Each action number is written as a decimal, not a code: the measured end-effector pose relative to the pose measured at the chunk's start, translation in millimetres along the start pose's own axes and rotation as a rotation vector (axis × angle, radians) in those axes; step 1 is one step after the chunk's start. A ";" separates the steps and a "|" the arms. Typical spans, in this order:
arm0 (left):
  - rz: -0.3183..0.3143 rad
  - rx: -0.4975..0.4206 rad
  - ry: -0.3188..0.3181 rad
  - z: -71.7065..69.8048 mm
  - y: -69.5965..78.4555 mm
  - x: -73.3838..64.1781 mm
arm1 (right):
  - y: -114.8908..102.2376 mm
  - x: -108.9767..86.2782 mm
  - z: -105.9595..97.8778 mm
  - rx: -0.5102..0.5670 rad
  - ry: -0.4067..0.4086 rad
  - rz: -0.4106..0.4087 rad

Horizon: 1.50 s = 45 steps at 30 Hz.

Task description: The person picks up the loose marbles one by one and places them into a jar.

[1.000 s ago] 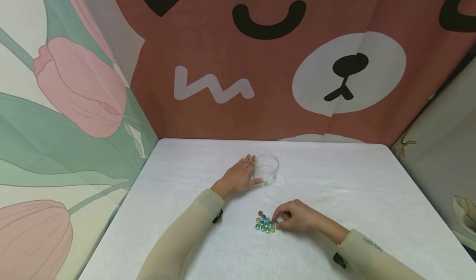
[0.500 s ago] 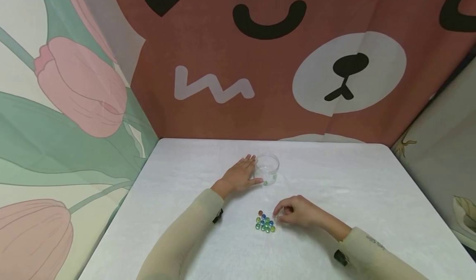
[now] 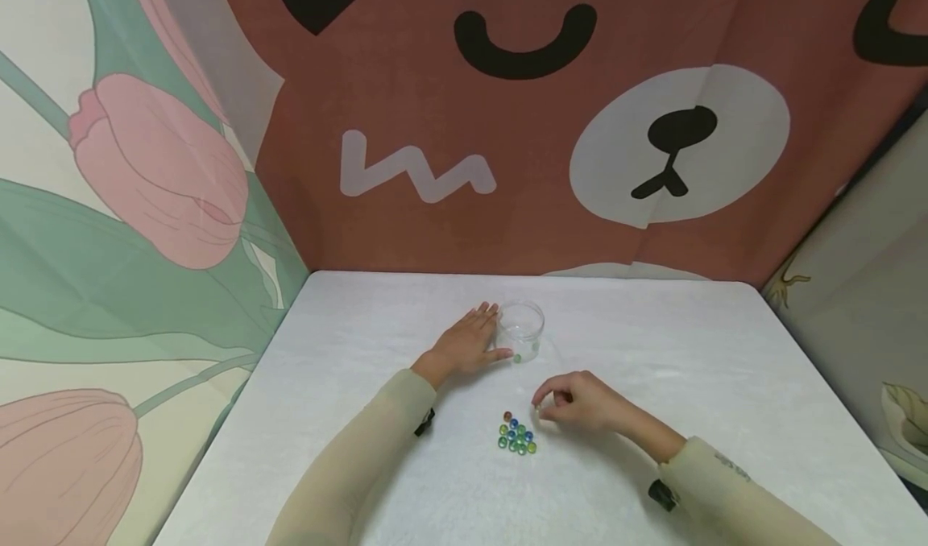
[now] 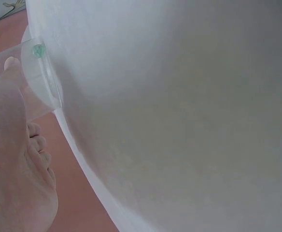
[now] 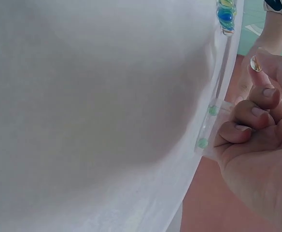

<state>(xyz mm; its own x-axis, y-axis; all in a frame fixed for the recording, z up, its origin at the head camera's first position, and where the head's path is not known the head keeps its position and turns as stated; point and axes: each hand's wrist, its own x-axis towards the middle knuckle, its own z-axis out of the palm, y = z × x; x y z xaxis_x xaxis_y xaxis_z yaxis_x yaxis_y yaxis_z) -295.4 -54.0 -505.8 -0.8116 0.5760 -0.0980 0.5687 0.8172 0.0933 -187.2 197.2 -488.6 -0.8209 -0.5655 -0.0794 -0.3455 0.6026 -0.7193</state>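
A clear round jar [image 3: 524, 338] stands upright at the back of the white table. Two green marbles [image 5: 203, 142] lie at its bottom in the right wrist view. My left hand [image 3: 464, 345] rests beside the jar with straight fingers along its left side and the thumb at its front. My right hand [image 3: 580, 401] pinches a clear marble with an orange-yellow streak [image 5: 256, 63] between thumb and index finger. The other fingers curl toward the palm. Just left of that hand, several blue, green, yellow and amber marbles [image 3: 518, 438] lie in a close group on the table.
The white tabletop [image 3: 638, 328] runs back to a cloth wall [image 3: 406, 232] with a brown bear print. A floral cloth [image 3: 174, 167] hangs on the left and a pale one [image 3: 855, 288] on the right. Both forearms wear light sleeves [image 3: 362, 457].
My right hand has picked one marble from the right side of the group and moved a little away from me, up toward the jar. The left hand stays at the jar.
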 end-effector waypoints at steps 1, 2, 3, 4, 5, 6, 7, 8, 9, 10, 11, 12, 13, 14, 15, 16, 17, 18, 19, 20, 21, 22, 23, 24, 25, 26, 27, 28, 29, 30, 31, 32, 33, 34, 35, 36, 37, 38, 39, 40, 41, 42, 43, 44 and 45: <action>-0.002 -0.002 -0.002 0.0 0.3 -0.1 | -0.1 0.2 -0.5 -0.003 0.006 -0.004; -0.003 -0.002 -0.001 -0.3 0.5 -0.2 | -0.2 0.6 -0.9 -0.010 0.012 -0.004; -0.003 -0.004 0.001 -0.2 0.5 -0.3 | -0.8 1.1 -1.5 -0.013 0.019 -0.006; -0.004 -0.005 0.000 -0.3 0.7 -0.4 | -1.4 1.5 -2.3 -0.013 0.026 -0.008; -0.006 -0.007 -0.001 -0.5 0.8 -0.5 | -1.9 2.1 -3.1 -0.013 0.033 -0.009; -0.007 -0.009 -0.001 -0.5 0.9 -0.6 | -2.6 2.8 -3.9 -0.011 0.038 -0.008; -0.010 -0.009 -0.003 -0.2 0.9 -0.6 | -3.2 3.5 -4.8 -0.012 0.045 -0.009; -0.011 -0.009 -0.004 0.0 1.0 -0.7 | -3.8 4.4 -5.7 -0.007 0.051 -0.010; -0.013 -0.009 -0.004 0.3 0.8 -0.7 | -4.3 5.3 -6.7 0.000 0.057 -0.009; -0.014 -0.006 -0.004 0.6 0.8 -0.4 | -4.5 6.3 -7.7 0.004 0.065 -0.013; -0.013 -0.006 -0.001 0.8 0.6 -0.2 | -5.0 7.3 -8.9 0.007 0.071 -0.014; -0.012 -0.006 0.001 1.0 0.7 0.0 | -5.6 8.1 -10.1 0.010 0.079 -0.014; -0.011 -0.004 0.003 1.3 0.6 0.3 | -5.9 9.0 -11.3 0.013 0.088 -0.021; -0.010 -0.004 0.005 1.4 0.5 0.5 | -6.3 10.0 -12.6 0.019 0.093 -0.020; -0.010 -0.004 0.006 1.5 0.4 0.7 | -6.6 10.9 -13.8 0.022 0.099 -0.017; -0.010 -0.004 0.005 1.7 0.4 0.7 | -7.0 11.8 -15.0 0.026 0.105 -0.015; -0.010 -0.005 0.005 1.9 0.4 0.7 | -7.7 12.8 -16.1 0.031 0.108 -0.008; -0.010 -0.009 0.006 1.9 0.4 0.7 | -8.1 13.7 -17.3 0.033 0.113 -0.001; -0.009 -0.009 0.007 2.0 0.4 0.7 | -8.4 14.7 -18.4 0.036 0.115 0.003; -0.009 -0.012 0.009 1.8 0.5 0.6 | -8.9 15.7 -19.4 0.038 0.118 0.015; -0.008 -0.013 0.012 1.7 0.6 0.6 | -9.4 16.6 -20.5 0.040 0.123 0.020; -0.007 -0.013 0.015 1.5 0.7 0.5 | -9.9 17.6 -21.5 0.045 0.127 0.023; -0.006 -0.014 0.018 1.2 0.8 0.4 | -10.3 18.6 -22.4 0.048 0.132 0.026; -0.005 -0.014 0.021 1.0 0.8 0.4 | -10.8 19.5 -23.2 0.055 0.137 0.029; -0.005 -0.011 0.023 0.8 0.9 0.4 | -11.2 20.5 -23.9 0.063 0.142 0.030; -0.005 -0.012 0.025 0.7 0.9 0.3 | -11.7 21.5 -24.5 0.069 0.147 0.033; -0.004 -0.012 0.025 0.6 0.9 0.2 | -12.4 22.6 -25.0 0.076 0.152 0.035; -0.004 -0.013 0.026 0.7 0.9 0.3 | -13.0 23.7 -25.3 0.082 0.157 0.038; -0.004 -0.011 0.026 0.8 0.7 0.3 | -13.6 24.9 -25.6 0.086 0.162 0.042; -0.004 -0.009 0.026 1.0 0.5 0.5 | -14.2 26.0 -26.0 0.090 0.168 0.048; -0.004 -0.010 0.027 1.2 0.4 0.6 | -14.8 27.1 -26.3 0.093 0.174 0.056; -0.003 -0.007 0.027 1.5 0.2 0.8 | -15.5 28.1 -26.7 0.098 0.183 0.067; -0.003 -0.005 0.027 1.8 0.0 1.0 | -16.0 29.3 -27.3 0.101 0.192 0.074; -0.002 -0.004 0.029 2.0 -0.2 1.3 | -16.4 30.4 -27.9 0.106 0.202 0.077; -0.002 0.000 0.029 2.0 -0.4 1.4 | -16.6 31.7 -28.7 0.110 0.213 0.080; -0.001 0.000 0.031 2.2 -0.5 1.7 | -17.0 33.0 -29.6 0.114 0.225 0.088; -0.001 0.001 0.032 2.5 -0.6 1.9 | -17.1 34.5 -30.3 0.119 0.236 0.095; -0.002 0.002 0.033 2.8 -0.8 2.2 | -17.0 36.0 -31.1 0.123 0.246 0.099; -0.002 0.000 0.035 3.0 -0.9 2.3 | -16.7 37.5 -31.8 0.126 0.253 0.101; -0.002 -0.001 0.035 3.3 -1.0 2.4 | -16.5 38.9 -32.5 0.129 0.260 0.106; -0.003 -0.005 0.036 3.5 -1.1 2.4 | -16.1 40.4 -32.9 0.134 0.265 0.117; -0.002 -0.007 0.036 3.7 -1.2 2.5 | -16.0 41.8 -33.3 0.141 0.269 0.128; -0.002 -0.009 0.035 3.6 -1.2 2.4 | -15.5 43.2 -33.5 0.143 0.274 0.134; 0.000 -0.012 0.035 3.4 -1.1 2.4 | -15.0 44.4 -33.9 0.142 0.276 0.136; 0.001 -0.012 0.034 3.1 -1.0 2.1 | -14.6 45.6 -34.2 0.143 0.280 0.140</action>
<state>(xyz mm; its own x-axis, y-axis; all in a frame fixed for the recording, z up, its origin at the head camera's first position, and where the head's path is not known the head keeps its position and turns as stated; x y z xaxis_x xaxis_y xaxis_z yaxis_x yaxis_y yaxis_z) -297.3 -53.5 -509.2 -0.8153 0.5755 -0.0641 0.5679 0.8163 0.1056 -235.2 181.9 -458.1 -0.9557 -0.2942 -0.0062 -0.1693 0.5672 -0.8060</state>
